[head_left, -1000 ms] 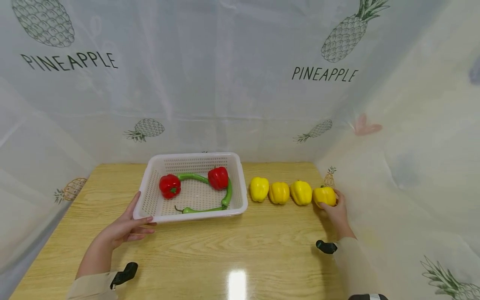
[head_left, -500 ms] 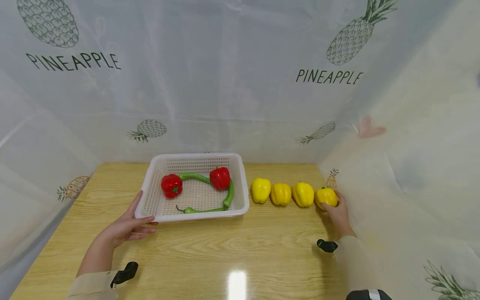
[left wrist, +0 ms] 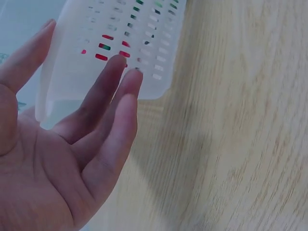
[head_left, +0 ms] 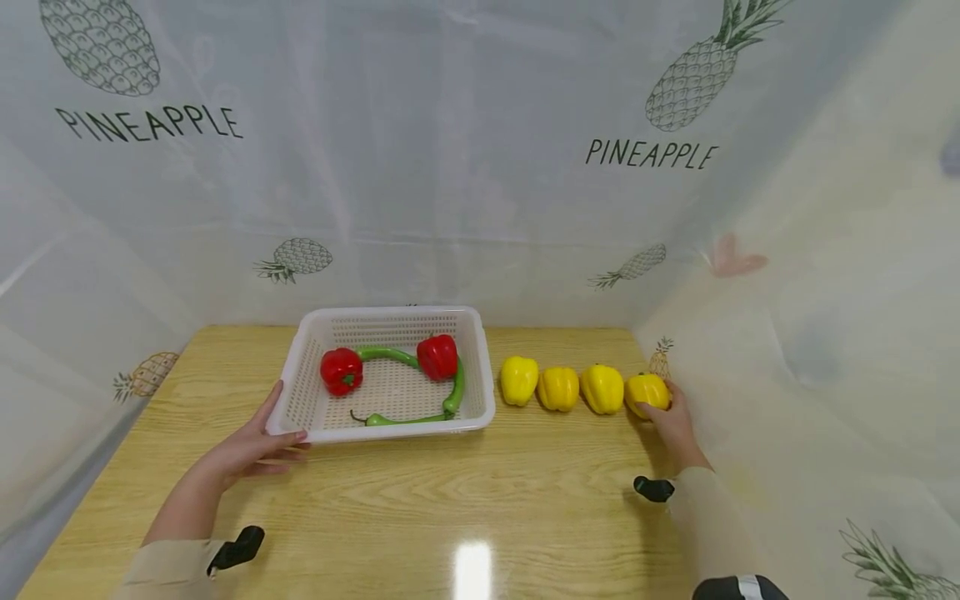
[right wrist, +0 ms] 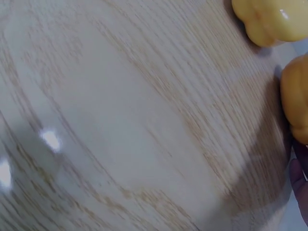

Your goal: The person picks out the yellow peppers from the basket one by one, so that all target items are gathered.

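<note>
My left hand (head_left: 243, 450) is at the near left corner of a white plastic basket (head_left: 487, 400), thumb along one side and fingers spread along the front. The left wrist view shows these fingers (left wrist: 103, 159), nearly straight, at the slotted wall. Inside lie two red bell peppers (head_left: 341, 372) and several long green chili peppers (head_left: 386, 355). At the table's right edge, my right hand (head_left: 675, 425) grips the rightmost yellow bell pepper (head_left: 646, 392), thumb in front and fingers at its right side. The right wrist view catches this pepper (right wrist: 296, 98) only partly.
Yellow bell peppers (head_left: 558, 388) stand in a row right of the basket, beside the gripped one. The wooden table (head_left: 420, 500) meets a pineapple-print curtain (head_left: 450, 250) at the back. Another curtain (head_left: 810, 375) hangs close beside my right hand.
The lower fingers of my left hand have shifted slightly beneath the basket's front rim. The basket and my right hand's hold on the yellow bell pepper look the same; the view sways a little.
</note>
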Available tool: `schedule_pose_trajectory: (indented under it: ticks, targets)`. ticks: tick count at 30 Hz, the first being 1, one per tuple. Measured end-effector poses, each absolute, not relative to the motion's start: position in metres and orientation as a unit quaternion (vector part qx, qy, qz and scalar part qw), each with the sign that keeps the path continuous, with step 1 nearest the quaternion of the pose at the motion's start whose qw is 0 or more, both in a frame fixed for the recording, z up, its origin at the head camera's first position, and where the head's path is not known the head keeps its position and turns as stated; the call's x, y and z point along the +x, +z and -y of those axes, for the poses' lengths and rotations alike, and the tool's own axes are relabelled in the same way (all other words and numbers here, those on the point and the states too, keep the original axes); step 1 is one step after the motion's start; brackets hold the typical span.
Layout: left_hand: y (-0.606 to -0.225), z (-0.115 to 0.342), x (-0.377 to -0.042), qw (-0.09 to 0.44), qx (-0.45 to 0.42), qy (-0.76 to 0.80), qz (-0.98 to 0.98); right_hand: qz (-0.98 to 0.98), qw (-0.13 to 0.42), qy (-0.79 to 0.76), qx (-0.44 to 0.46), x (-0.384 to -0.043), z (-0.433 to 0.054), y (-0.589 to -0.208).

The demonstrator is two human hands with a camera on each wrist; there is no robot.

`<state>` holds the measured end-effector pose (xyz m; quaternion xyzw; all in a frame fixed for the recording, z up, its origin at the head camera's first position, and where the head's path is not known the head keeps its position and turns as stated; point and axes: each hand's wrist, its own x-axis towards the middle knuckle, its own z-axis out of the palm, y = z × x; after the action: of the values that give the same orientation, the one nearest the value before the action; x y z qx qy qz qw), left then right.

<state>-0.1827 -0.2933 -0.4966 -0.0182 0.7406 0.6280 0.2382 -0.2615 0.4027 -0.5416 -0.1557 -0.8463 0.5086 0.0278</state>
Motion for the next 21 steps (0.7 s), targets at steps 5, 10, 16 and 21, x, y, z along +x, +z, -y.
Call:
schedule_pose_trajectory:
  ticks: [5, 10, 16, 21]
  targets:
    - [-0.495, 0.294, -0.182, 0.228, -0.025, 0.599, -0.767, 0.862, 0.002, 0.486, -0.141, -0.264, -0.403, -0.539]
    - [-0.493, 0.294, -0.183, 0.221, -0.031, 0.574, -0.787, 0.866, -0.013, 0.481, -0.137, -0.262, -0.403, -0.536]
    - [-0.49, 0.292, -0.182, 0.217, -0.041, 0.568, -0.793, 0.864, -0.008, 0.485, -0.138, -0.26, -0.402, -0.535]
    - [-0.486, 0.291, -0.177, 0.205, -0.04, 0.553, -0.806, 0.863, -0.013, 0.488, -0.133, -0.259, -0.404, -0.533]
